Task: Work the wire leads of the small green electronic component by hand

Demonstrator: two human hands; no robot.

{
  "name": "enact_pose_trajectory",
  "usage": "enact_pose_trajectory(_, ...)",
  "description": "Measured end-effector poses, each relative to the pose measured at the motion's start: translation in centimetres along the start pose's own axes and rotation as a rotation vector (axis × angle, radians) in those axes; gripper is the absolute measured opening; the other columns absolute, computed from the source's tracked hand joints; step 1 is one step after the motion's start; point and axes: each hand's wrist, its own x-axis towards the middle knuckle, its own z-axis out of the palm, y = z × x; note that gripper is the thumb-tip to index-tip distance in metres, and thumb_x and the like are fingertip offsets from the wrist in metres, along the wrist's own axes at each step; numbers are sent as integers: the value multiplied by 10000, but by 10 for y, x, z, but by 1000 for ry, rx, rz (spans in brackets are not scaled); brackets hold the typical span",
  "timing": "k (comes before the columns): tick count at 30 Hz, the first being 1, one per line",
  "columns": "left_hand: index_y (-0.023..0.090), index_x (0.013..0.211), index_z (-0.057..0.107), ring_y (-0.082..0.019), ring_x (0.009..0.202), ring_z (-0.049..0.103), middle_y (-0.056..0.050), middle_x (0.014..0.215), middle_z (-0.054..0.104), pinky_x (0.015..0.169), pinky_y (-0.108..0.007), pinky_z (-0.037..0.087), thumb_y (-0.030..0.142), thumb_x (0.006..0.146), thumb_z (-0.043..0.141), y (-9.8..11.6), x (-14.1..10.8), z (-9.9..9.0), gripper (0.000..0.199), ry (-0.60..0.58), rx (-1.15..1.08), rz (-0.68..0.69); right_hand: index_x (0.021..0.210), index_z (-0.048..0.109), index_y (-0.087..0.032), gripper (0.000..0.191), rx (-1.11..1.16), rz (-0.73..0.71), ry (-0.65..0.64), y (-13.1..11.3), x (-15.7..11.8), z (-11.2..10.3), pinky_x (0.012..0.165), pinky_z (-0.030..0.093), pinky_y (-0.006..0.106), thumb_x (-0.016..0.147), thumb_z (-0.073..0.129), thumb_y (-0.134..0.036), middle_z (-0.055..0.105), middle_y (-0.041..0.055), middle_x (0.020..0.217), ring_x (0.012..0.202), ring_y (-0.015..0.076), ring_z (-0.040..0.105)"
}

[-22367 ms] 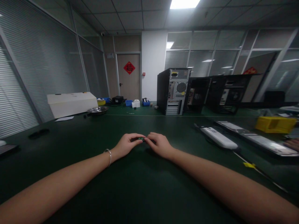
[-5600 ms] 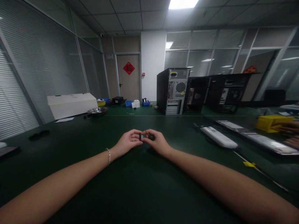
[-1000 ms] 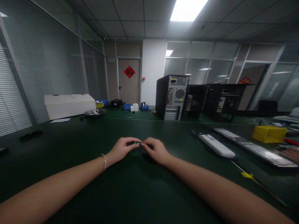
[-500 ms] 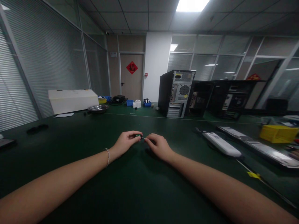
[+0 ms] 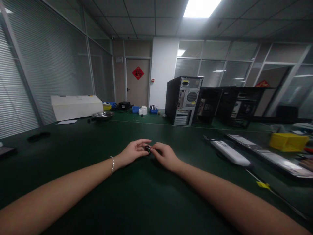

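Note:
A small black-and-green part (image 5: pixel 147 150), too small to make out in detail, is held just above the table between my two hands. My left hand (image 5: pixel 134 150), with a bracelet at its wrist, has its thumb and a lower finger against the part, while the index finger reaches out over it. From the other side my right hand (image 5: pixel 164 154) pinches at the part's right edge between thumb and curled fingers. Those fingertips hide some of it.
Computer towers (image 5: pixel 184 101) stand at the back right. To the right lie a white power strip (image 5: pixel 231 152), a long metallic panel (image 5: pixel 269 155) and a yellow bin (image 5: pixel 289 142). A metal bowl (image 5: pixel 103 116) and white box (image 5: pixel 77 107) are at the back left. Another person's hand shows at the right edge.
The part has turned between my hands, and my left index finger has lifted away from it. My right fingertips have come closer to it. The view has tilted slightly up.

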Motion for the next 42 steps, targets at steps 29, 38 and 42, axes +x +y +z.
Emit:
enact_pose_trajectory(29, 147, 938, 654, -208, 946, 633, -71, 985, 680, 890, -376, 494, 193, 719, 671, 10, -1, 3, 224, 182, 187, 164, 782, 607, -190, 286, -86, 47, 43, -1, 0, 1, 631, 359, 230, 916, 404, -339, 561, 11, 736, 679, 126, 509)
enact_pose_trajectory(38, 179, 958, 688, -208, 923, 643, -53, 976, 703, 850, -349, 505, 210, 740, 652, 9, -4, 1, 223, 149, 262, 152, 830, 618, -188, 269, -41, 14, -7, 0, -1, -2, 649, 371, 232, 922, 402, -320, 575, 15, 773, 710, 128, 516)
enact_pose_trajectory(42, 199, 957, 695, -219, 926, 637, -49, 978, 703, 852, -361, 494, 237, 753, 639, 11, -7, 1, 215, 154, 355, 181, 831, 627, -188, 266, -55, 15, -21, -2, -1, -3, 652, 371, 239, 916, 414, -323, 583, 18, 771, 718, 134, 522)
